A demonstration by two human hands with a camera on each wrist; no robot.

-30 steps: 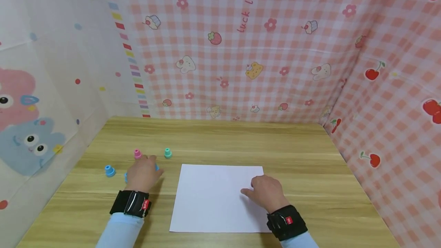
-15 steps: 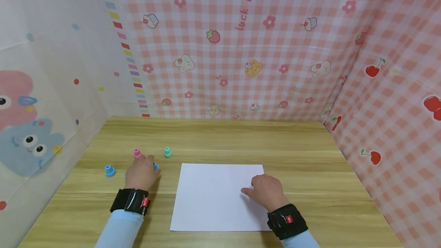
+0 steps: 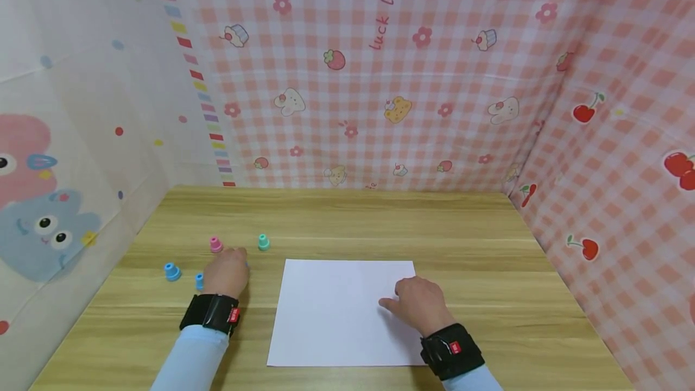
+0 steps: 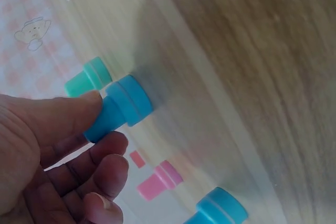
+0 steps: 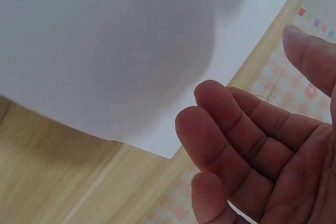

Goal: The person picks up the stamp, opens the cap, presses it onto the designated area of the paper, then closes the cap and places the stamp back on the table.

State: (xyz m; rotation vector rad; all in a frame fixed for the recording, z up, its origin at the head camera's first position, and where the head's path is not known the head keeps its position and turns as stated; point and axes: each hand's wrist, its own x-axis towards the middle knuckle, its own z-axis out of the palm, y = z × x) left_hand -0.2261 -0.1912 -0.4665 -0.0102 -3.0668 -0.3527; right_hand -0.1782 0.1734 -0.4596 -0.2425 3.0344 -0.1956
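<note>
Pinching a smooth blue peg (image 4: 131, 100) by its narrow end, the left hand (image 3: 225, 273) has thumb and fingers clamped on it over the wood-grained desk (image 3: 347, 216). Four more plastic-looking pieces, narrow above a wider round base, stand nearby: two other blue pegs (image 3: 172, 272), one pink peg (image 3: 216, 245), one green peg (image 3: 263, 242). The right hand (image 3: 420, 303), fingers loosely bent and thumb apart, hovers over one flat, rectangular white sheet (image 3: 336, 312).

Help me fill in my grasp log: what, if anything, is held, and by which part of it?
The left hand pinches a blue stepped piece by its narrower end, leaving the wide end free. The right hand holds nothing.
</note>
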